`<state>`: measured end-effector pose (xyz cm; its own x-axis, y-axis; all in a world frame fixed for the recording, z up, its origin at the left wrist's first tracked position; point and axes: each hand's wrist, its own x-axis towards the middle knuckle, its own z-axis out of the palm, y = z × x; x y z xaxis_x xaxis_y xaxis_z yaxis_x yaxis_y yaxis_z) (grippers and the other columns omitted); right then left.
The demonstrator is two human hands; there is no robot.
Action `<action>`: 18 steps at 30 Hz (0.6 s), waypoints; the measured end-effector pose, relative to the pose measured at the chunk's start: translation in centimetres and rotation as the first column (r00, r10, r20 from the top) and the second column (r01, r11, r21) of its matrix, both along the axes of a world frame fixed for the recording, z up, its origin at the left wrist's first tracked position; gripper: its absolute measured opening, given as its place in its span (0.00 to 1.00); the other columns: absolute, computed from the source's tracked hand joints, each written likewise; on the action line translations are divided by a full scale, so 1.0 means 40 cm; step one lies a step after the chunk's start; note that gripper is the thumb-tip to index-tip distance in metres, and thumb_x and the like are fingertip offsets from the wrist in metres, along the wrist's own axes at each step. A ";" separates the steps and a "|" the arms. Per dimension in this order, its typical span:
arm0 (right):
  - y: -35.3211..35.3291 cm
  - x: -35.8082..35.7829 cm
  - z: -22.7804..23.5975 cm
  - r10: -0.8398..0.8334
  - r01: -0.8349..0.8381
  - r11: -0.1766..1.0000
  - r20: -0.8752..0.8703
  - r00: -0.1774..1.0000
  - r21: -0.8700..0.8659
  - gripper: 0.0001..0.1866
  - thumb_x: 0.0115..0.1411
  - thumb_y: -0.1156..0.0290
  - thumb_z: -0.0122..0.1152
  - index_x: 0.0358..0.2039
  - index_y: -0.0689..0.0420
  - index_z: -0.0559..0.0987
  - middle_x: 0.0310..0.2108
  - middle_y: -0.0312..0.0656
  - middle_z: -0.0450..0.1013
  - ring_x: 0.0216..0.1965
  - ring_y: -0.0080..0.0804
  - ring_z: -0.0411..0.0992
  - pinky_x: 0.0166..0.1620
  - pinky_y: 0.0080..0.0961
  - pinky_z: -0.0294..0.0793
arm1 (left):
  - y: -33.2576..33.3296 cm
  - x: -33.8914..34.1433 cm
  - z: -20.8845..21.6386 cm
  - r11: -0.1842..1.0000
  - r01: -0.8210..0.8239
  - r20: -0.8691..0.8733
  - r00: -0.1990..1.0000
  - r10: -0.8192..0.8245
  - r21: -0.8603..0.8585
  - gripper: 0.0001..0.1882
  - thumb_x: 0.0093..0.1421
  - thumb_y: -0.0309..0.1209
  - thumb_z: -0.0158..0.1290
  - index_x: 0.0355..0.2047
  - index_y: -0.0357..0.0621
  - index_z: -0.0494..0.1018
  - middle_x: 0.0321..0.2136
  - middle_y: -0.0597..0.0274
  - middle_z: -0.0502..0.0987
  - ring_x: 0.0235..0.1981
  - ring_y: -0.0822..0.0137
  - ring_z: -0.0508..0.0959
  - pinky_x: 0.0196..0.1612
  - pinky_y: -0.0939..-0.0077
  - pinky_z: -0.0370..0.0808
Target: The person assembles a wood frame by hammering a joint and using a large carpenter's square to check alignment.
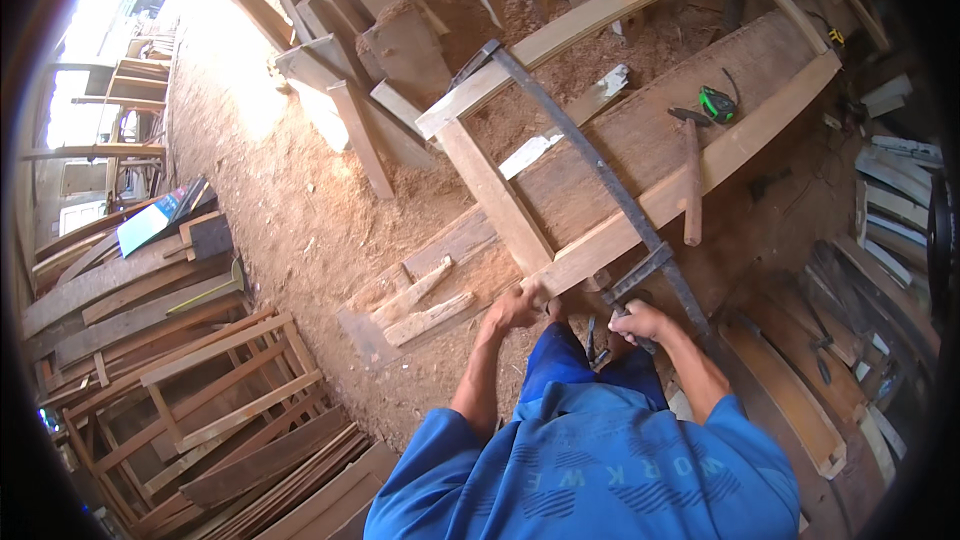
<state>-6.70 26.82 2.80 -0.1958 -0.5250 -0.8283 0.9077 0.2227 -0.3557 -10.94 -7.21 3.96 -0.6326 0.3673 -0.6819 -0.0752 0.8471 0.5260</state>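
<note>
A long wooden frame [640,218] with a curved far rail lies across a plank bench in front of me. A dark metal bar clamp [580,140] spans its left part, hooked over the far rail and reaching past the near rail. My right hand [640,323] is closed around the clamp's screw handle below the sliding jaw. A small wood block [598,280] sits against the near rail beside that jaw. My left hand [513,308] has its fingers curled at the frame's near-left corner; its fingertips are partly hidden. A hammer [692,180] rests across the near rail.
A green tape measure [716,103] lies on the bench plank [755,55]. Wood offcuts [428,315] sit at the bench's left end. Stacked frames and boards [220,400] fill the left side; more timber [790,390] lies on the right. Boards [360,120] lean ahead over sawdust-covered ground.
</note>
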 end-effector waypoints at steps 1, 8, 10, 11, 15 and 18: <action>-0.037 -0.016 0.050 0.223 -0.117 0.939 -0.314 0.923 0.323 0.18 0.54 0.63 0.66 0.41 0.62 0.79 0.27 0.49 0.77 0.26 0.46 0.76 0.33 0.37 0.77 | -0.021 -0.050 0.054 0.991 -0.017 0.045 0.999 0.023 -0.129 0.24 0.65 0.51 0.52 0.46 0.41 0.77 0.35 0.46 0.80 0.36 0.55 0.81 0.41 0.61 0.78; -0.082 0.015 0.095 0.481 0.022 0.747 -0.563 0.672 0.664 0.20 0.55 0.60 0.64 0.41 0.63 0.79 0.32 0.63 0.76 0.37 0.61 0.76 0.43 0.50 0.75 | -0.174 -0.547 0.116 0.949 -0.293 -0.746 0.656 0.111 -0.116 0.42 0.57 0.46 0.60 0.61 0.28 0.59 0.50 0.32 0.70 0.51 0.38 0.71 0.58 0.47 0.66; -0.010 -0.005 0.027 0.247 -0.097 0.936 -0.436 0.865 0.338 0.19 0.53 0.58 0.67 0.35 0.63 0.81 0.28 0.47 0.79 0.30 0.36 0.78 0.37 0.34 0.77 | -0.139 -0.715 0.105 0.961 -0.257 -0.775 0.626 0.081 -0.107 0.45 0.53 0.45 0.63 0.62 0.30 0.56 0.55 0.28 0.65 0.56 0.33 0.67 0.62 0.50 0.64; 0.004 0.009 -0.031 0.220 -0.082 0.951 -0.469 0.855 0.297 0.17 0.53 0.59 0.67 0.33 0.62 0.82 0.26 0.41 0.79 0.29 0.27 0.76 0.34 0.28 0.75 | -0.194 -0.794 0.048 0.978 -0.204 -0.841 0.535 0.072 -0.046 0.45 0.53 0.45 0.64 0.61 0.29 0.57 0.57 0.27 0.64 0.59 0.33 0.64 0.62 0.48 0.64; 0.002 0.007 -0.061 -0.038 0.042 0.998 0.105 0.994 -0.039 0.15 0.53 0.59 0.69 0.33 0.58 0.82 0.26 0.38 0.78 0.24 0.30 0.74 0.29 0.29 0.74 | -0.265 -1.023 -0.101 0.965 -0.239 -0.712 0.696 0.095 -0.105 0.50 0.56 0.50 0.61 0.64 0.25 0.52 0.56 0.28 0.66 0.60 0.40 0.68 0.61 0.57 0.67; 0.007 0.071 -0.058 -0.115 0.115 0.993 0.005 0.993 0.016 0.14 0.54 0.61 0.68 0.30 0.59 0.81 0.25 0.43 0.78 0.22 0.41 0.75 0.29 0.37 0.75 | -0.125 -1.070 -0.092 0.981 -0.179 -0.518 0.834 0.191 0.073 0.44 0.55 0.52 0.62 0.60 0.30 0.63 0.42 0.40 0.79 0.46 0.52 0.80 0.50 0.65 0.75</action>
